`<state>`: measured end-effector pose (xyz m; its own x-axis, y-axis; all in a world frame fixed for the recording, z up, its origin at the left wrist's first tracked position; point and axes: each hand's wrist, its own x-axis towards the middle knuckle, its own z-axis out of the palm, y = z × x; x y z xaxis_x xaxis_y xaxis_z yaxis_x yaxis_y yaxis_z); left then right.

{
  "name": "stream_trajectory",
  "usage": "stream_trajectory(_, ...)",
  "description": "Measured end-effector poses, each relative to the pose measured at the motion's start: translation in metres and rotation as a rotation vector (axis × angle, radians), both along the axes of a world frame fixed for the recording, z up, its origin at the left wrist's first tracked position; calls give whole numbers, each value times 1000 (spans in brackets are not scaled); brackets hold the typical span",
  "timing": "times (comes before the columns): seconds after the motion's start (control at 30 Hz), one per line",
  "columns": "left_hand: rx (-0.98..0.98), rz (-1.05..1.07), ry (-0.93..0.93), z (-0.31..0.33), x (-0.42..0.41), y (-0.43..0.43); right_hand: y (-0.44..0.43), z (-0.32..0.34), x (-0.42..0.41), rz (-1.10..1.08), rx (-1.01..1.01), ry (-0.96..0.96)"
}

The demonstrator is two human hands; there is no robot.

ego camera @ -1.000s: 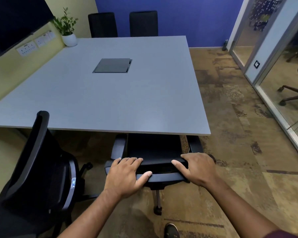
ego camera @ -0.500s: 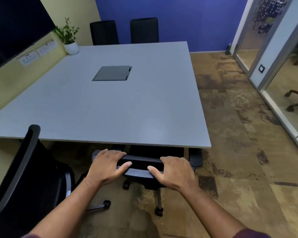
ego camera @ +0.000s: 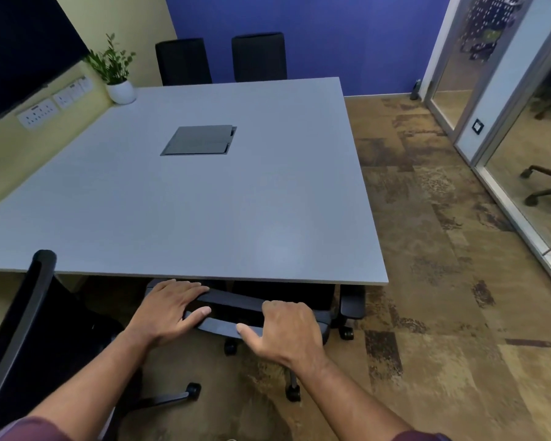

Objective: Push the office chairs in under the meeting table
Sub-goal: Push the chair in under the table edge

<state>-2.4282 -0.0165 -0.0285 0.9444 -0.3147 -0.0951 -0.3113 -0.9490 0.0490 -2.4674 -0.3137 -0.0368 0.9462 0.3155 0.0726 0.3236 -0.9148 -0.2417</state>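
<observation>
A black office chair [ego camera: 236,308] stands at the near edge of the grey meeting table [ego camera: 185,224], its seat hidden under the tabletop and only the backrest top, an armrest and the castors showing. My left hand [ego camera: 169,308] grips the left part of the backrest top. My right hand [ego camera: 288,327] grips the right part of it. A second black office chair [ego camera: 29,338] stands out from the table at the lower left, turned sideways. Two more black chairs [ego camera: 220,60] sit tucked in at the far edge.
A potted plant [ego camera: 116,74] stands at the table's far left corner, and a grey cable hatch [ego camera: 199,140] is set in its middle. A wall screen and sockets line the left wall. Brown carpet and a glass partition [ego camera: 522,186] lie to the right.
Both hands have pushed the near chair forward, so its seat has gone under the tabletop and the backrest has come close to the table edge. I have stepped nearer to the table.
</observation>
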Motion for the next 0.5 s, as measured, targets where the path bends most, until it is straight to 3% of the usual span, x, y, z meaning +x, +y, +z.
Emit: stream_trajectory(0.5,-43,-41,27,2,11,32,34,4,-5,-9,26,41)
